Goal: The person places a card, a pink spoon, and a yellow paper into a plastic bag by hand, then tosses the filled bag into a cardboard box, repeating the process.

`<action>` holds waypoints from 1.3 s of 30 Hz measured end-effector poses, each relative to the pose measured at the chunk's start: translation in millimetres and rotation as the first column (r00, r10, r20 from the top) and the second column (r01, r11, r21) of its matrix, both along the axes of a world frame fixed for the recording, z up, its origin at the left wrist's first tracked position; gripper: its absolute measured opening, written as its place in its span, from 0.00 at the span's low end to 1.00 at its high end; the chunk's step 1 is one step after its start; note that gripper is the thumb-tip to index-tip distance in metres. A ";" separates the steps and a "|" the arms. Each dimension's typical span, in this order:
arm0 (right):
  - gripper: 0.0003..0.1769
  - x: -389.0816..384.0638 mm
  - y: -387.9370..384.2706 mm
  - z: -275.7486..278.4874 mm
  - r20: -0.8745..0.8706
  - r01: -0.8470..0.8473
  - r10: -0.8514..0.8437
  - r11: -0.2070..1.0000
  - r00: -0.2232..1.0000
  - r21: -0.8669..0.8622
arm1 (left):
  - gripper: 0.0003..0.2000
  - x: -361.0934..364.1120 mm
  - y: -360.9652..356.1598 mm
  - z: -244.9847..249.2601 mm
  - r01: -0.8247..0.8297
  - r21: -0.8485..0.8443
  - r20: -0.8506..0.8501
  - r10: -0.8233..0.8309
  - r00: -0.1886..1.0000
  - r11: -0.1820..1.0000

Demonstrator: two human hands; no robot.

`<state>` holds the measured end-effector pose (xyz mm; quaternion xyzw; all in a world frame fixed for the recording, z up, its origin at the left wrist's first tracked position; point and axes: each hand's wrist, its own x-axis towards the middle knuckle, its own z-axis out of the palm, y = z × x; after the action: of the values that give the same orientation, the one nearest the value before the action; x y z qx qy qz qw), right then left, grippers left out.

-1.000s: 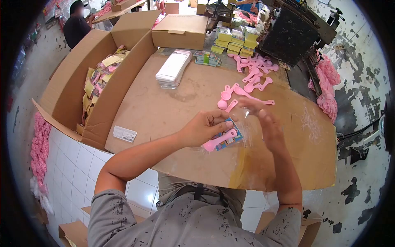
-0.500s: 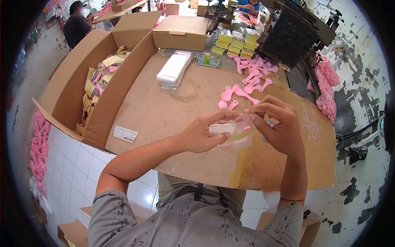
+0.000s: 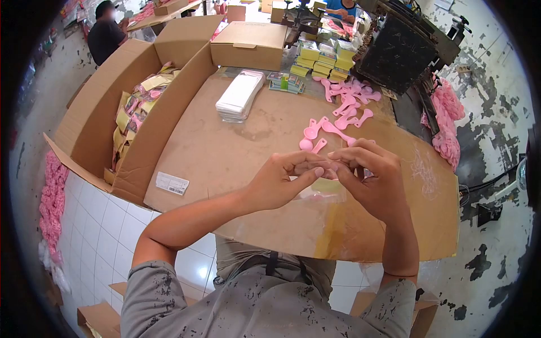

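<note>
A clear plastic bag [image 3: 329,188] hangs between my hands over the cardboard-covered table. Inside it a pale yellow-green piece and something pink show faintly. My left hand [image 3: 284,179] pinches the bag's upper edge between thumb and fingers. From the other side, my right hand [image 3: 376,176] grips the same edge, fingertips close to those of the left. Just beyond the hands lie pink plastic scoops [image 3: 332,128], partly hidden by my right fingers. Farther back is a larger heap of pink scoops [image 3: 352,90].
An open cardboard box [image 3: 163,121] of filled packets stands at left. Near it are a stack of white bags [image 3: 241,93], card bundles [image 3: 286,82], yellow stacks [image 3: 324,59] and a closed box [image 3: 248,45]. A black machine [image 3: 397,50] rises at right. Two people sit farther back.
My fingertips have come together along the bag's upper edge, the left thumb moving up and right. The bag's upper part is now more covered by my fingers.
</note>
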<state>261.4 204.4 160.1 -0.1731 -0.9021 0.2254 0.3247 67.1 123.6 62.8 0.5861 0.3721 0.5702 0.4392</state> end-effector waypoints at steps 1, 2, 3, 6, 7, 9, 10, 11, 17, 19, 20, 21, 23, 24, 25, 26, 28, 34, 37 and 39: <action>0.09 -0.6 0.4 -0.4 0.005 -0.010 0.010 1.000 1.000 -0.002 | 0.15 0.4 -0.3 0.6 -0.020 0.052 -0.009 0.020 1.000 0.998; 0.09 -1.9 1.2 -1.3 -0.019 0.007 -0.007 1.000 1.000 -0.027 | 0.16 0.9 -0.8 1.9 -0.039 0.104 -0.017 0.041 0.999 0.994; 0.09 -3.2 2.1 -2.6 -0.042 0.024 -0.026 0.998 0.999 -0.053 | 0.16 1.1 -1.4 2.5 -0.057 0.155 -0.024 0.061 0.998 0.986; 0.09 -6.9 0.2 -3.7 -0.080 0.041 -0.049 0.994 0.996 -0.103 | 0.18 1.2 -1.8 1.2 -0.079 0.226 -0.099 0.103 0.990 0.971; 0.09 -8.0 -0.6 -4.0 -0.087 0.040 -0.050 0.993 0.995 -0.114 | 0.19 0.4 -2.2 2.2 -0.108 0.221 -0.123 0.137 0.983 0.969; 0.08 -7.7 0.8 -6.7 -0.069 0.028 -0.032 0.997 0.997 -0.068 | 0.20 -1.6 -3.6 4.9 -0.169 0.212 -0.168 0.207 0.964 0.962; 0.08 -7.3 1.8 -8.1 -0.060 0.021 -0.024 0.999 0.998 -0.044 | 0.21 -2.0 -3.5 4.1 -0.165 0.204 -0.154 0.199 0.968 0.965; 0.08 -7.5 2.6 -8.5 -0.070 0.037 -0.041 0.997 0.997 -0.061 | 0.21 -2.4 -3.1 2.6 -0.161 0.197 -0.140 0.191 0.972 0.967; 0.08 -6.9 10.0 -14.3 -0.152 0.125 -0.159 0.969 0.976 -0.214 | 0.21 -5.9 -1.4 4.5 -0.055 0.175 -0.016 0.059 0.998 0.983; 0.09 -5.6 8.4 -12.6 -0.136 0.138 -0.177 0.958 0.975 -0.252 | 0.21 -4.5 -2.5 8.8 -0.089 0.149 -0.055 0.098 0.994 0.985; 0.11 -6.3 8.0 -13.0 -0.141 0.165 -0.180 0.980 0.973 -0.115 | 0.21 -5.1 -0.4 4.4 -0.103 0.134 -0.070 0.113 0.991 0.986; 0.12 -8.1 7.4 -14.0 -0.146 0.189 -0.183 0.982 0.972 0.023 | 0.21 -5.3 0.6 1.9 -0.119 0.118 -0.084 0.129 0.988 0.986; 0.15 -10.3 7.0 -16.7 -0.139 0.188 -0.152 0.934 0.979 0.303 | 0.21 -5.1 0.5 2.1 -0.124 0.078 -0.083 0.130 0.988 0.989; 0.15 -10.6 7.4 -18.5 -0.121 0.163 -0.122 0.884 0.985 0.439 | 0.21 -5.1 0.6 2.2 -0.126 0.058 -0.082 0.130 0.988 0.990; 0.16 -11.3 7.7 -20.4 -0.100 0.135 -0.095 0.814 0.991 0.565 | 0.22 -5.9 0.1 1.5 -0.137 0.077 -0.130 0.147 0.981 0.987; 0.17 -13.3 6.6 -23.2 -0.072 0.127 -0.105 0.789 0.992 0.601 | 0.22 -7.0 -1.1 -0.1 -0.147 0.097 -0.177 0.162 0.971 0.984; 0.19 -17.0 4.0 -28.7 -0.017 0.109 -0.131 0.735 0.991 0.669 | 0.23 -6.2 -2.0 -0.7 -0.172 0.131 -0.257 0.201 0.945 0.976; 0.19 -19.8 5.7 -32.6 0.083 0.045 -0.181 0.607 0.980 0.793 | 0.26 -3.4 -3.2 -0.7 -0.196 0.283 -0.482 0.316 0.817 0.939; 0.16 -19.2 17.1 -28.8 0.078 0.108 -0.211 0.743 0.974 0.661 | 0.26 -2.6 -2.1 -1.9 -0.163 0.254 -0.485 0.271 0.831 0.953; 0.14 -9.0 37.1 -29.5 -0.075 0.221 -0.211 0.848 0.975 0.482 | 0.24 -5.5 2.2 -3.4 -0.153 0.260 -0.392 0.249 0.885 0.953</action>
<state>252.4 241.5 130.6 -0.1840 -0.9013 -0.0451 0.3897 61.6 125.7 59.4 0.6984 0.4510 0.5110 0.2185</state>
